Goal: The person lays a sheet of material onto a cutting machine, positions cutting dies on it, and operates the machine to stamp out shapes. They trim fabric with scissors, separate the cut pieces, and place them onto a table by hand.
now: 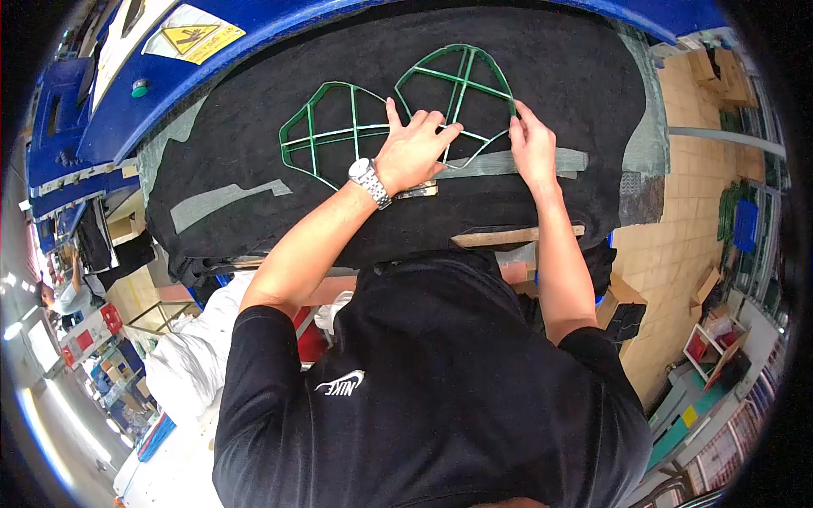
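Note:
Two green metal cutting dies with crossbars lie side by side on a black hide [576, 68]. My left hand [417, 152], with a watch at its wrist, reaches between them, fingers spread. Its thumb points up beside the left cutting die [312, 135], and its fingertips rest over the lower left bars of the right cutting die [461, 85]. At that die's right edge, my right hand [533, 148] pinches the rim between thumb and fingers. Whether the left fingers grip a bar is partly hidden by the hand itself.
A blue press beam [279, 38] with a yellow warning label [193, 38] and a green button [140, 88] spans the far side. Grey openings [222, 203] show through the hide. A tan strip [517, 237] lies near the front edge. Cardboard boxes [622, 305] stand right.

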Available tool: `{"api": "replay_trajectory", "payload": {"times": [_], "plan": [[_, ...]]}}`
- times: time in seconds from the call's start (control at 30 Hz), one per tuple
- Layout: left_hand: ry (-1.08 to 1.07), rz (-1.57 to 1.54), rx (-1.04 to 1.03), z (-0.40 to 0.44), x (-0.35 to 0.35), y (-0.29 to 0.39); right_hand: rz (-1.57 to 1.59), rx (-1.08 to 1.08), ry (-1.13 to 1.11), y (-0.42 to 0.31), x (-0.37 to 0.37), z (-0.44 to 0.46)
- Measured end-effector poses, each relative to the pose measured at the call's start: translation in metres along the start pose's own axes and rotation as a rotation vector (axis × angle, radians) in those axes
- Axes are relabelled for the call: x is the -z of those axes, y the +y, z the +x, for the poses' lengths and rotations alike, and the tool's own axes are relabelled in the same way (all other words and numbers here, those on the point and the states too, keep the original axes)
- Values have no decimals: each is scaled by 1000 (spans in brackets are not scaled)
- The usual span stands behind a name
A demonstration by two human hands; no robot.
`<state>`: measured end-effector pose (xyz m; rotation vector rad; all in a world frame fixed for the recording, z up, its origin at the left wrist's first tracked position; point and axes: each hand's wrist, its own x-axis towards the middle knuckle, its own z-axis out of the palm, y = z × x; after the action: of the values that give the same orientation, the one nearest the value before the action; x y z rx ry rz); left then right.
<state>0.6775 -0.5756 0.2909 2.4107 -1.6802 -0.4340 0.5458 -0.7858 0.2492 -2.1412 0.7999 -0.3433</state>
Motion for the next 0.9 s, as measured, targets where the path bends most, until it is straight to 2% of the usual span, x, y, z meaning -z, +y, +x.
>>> {"api": "replay_trajectory", "payload": {"times": [0.03, 0.17, 0.33, 0.43, 0.57, 0.63, 0.67, 0.77, 0.83, 0.9], "plan": [[-5, -1, -3, -2, -2, 1, -34, 81, 28, -1, -2, 2], [37, 39, 56, -8, -4, 0, -25, 131, 21, -6, -7, 10], [137, 73, 88, -15, -10, 5, -13, 88, 7, -6, -9, 13], [206, 63, 128, -28, -10, 13, 1, 133, 21, 0, -11, 14], [395, -54, 351, -55, 2, 13, -59, 212, 70, 14, -16, 16], [442, -101, 450, -72, -2, 4, -40, 234, 89, 14, -18, 16], [399, -108, 500, -79, -9, -1, -51, 225, 86, 14, -18, 17], [433, -130, 418, -85, -25, -11, -59, 228, 83, 8, -17, 18], [479, -171, 392, -82, -38, -17, -1, 72, 3, -6, -13, 15], [527, -212, 361, -81, -45, -21, -13, 92, 18, -6, -15, 16]]}}
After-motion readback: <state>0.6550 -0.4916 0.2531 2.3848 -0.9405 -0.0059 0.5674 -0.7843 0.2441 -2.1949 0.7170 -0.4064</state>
